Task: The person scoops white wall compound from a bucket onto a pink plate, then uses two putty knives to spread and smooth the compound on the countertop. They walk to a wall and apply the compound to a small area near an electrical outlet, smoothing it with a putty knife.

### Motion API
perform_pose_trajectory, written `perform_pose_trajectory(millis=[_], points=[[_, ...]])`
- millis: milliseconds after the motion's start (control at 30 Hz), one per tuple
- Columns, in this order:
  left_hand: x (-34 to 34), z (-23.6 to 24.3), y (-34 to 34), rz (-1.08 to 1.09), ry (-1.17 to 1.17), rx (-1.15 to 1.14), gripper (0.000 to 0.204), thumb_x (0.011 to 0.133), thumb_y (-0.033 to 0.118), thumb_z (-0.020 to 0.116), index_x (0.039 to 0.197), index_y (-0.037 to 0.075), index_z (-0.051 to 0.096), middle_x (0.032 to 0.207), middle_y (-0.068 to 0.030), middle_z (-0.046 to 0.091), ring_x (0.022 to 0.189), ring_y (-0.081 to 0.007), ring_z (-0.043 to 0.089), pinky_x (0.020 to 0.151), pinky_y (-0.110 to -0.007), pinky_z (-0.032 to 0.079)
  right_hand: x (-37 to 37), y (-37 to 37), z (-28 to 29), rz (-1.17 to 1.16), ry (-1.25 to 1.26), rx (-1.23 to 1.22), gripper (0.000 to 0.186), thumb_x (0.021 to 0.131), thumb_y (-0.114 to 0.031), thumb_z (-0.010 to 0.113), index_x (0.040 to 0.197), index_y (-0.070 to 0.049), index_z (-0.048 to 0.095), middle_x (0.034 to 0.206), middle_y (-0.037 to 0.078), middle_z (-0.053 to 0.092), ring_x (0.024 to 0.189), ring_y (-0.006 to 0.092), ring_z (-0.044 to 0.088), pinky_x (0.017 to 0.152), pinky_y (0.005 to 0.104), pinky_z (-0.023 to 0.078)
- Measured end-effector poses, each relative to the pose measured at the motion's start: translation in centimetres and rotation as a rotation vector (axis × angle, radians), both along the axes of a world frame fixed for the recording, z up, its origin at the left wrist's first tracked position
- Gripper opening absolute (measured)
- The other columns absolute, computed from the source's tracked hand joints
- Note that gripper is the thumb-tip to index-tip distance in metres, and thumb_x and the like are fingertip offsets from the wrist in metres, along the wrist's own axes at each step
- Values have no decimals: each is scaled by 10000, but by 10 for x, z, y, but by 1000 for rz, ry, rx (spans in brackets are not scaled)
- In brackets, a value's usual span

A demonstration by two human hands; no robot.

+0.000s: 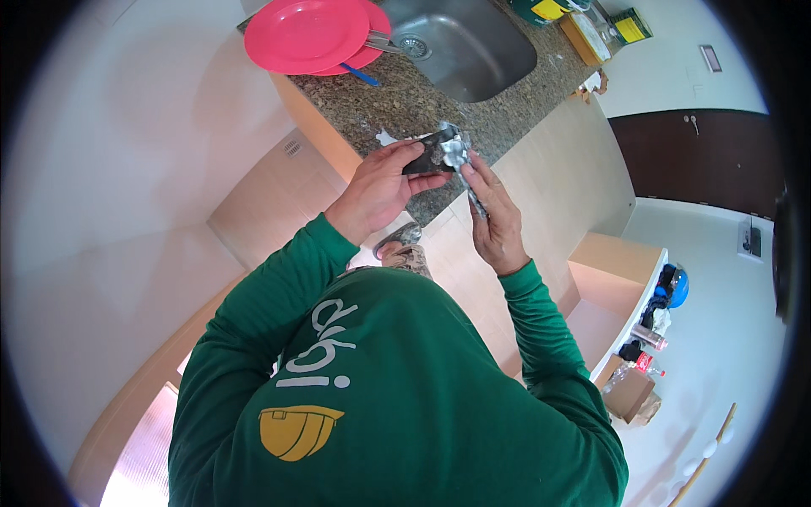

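Over the near end of the counter, my left hand is closed on a dark flat plate with straight edges, thumb on top and fingers beneath. My right hand grips a slim greyish tool smeared with pale paste. Its upper end meets the plate's right side. A lump of wet white-grey paste lies where the two touch. The exact kind of either piece cannot be made out. Just beyond my left fingers, a scrap of white material rests on the granite counter.
Pink plates, forks and a blue-handled utensil lie at the counter's far left, beside a steel sink. Boxes and containers stand far right. A shelf at right holds a blue helmet, bottle and carton.
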State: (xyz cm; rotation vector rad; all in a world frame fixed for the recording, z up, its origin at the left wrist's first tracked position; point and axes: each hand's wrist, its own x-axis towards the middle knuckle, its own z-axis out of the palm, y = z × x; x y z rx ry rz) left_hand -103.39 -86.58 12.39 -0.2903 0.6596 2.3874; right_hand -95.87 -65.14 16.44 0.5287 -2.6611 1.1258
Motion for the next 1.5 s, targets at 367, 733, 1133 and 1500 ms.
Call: perform_pose_trajectory(millis=[367, 733, 1133, 1500], points=[[12, -14, 13, 30, -33, 3, 200, 1117, 149, 610, 1216, -12, 675, 1219, -146, 730, 1115, -294, 734, 1007, -448, 648, 12, 41, -8, -89, -133, 185, 702, 903, 157, 606, 1509, -195, 651, 1537, 204, 597, 1385, 406, 607, 1154, 455, 527], [8, -22, 16, 34, 231, -674, 374, 1165, 266, 545, 1370, -24, 661, 1176, -90, 728, 1007, -193, 725, 882, -339, 604, 19, -15, -1, -218, -37, 382, 338, 972, -80, 729, 1307, -121, 722, 1137, 107, 722, 995, 306, 737, 790, 418, 623], [19, -12, -25, -18, 91, -542, 348, 1123, 248, 593, 1278, -52, 675, 1003, -140, 755, 823, -204, 755, 676, -319, 600, -65, 71, -24, -374, -933, -803, 383, 1062, -372, 736, 1192, -12, 725, 1010, 112, 812, 814, 181, 783, 737, 329, 637], [7, -28, -16, -171, -53, -194, 240, 1082, 212, 676, 1262, 54, 682, 1053, -88, 747, 835, -243, 722, 716, -329, 553, -43, 63, -23, -266, -1278, -867, 411, 1063, -366, 745, 1256, -5, 714, 1023, 22, 780, 802, 91, 742, 750, 271, 632]])
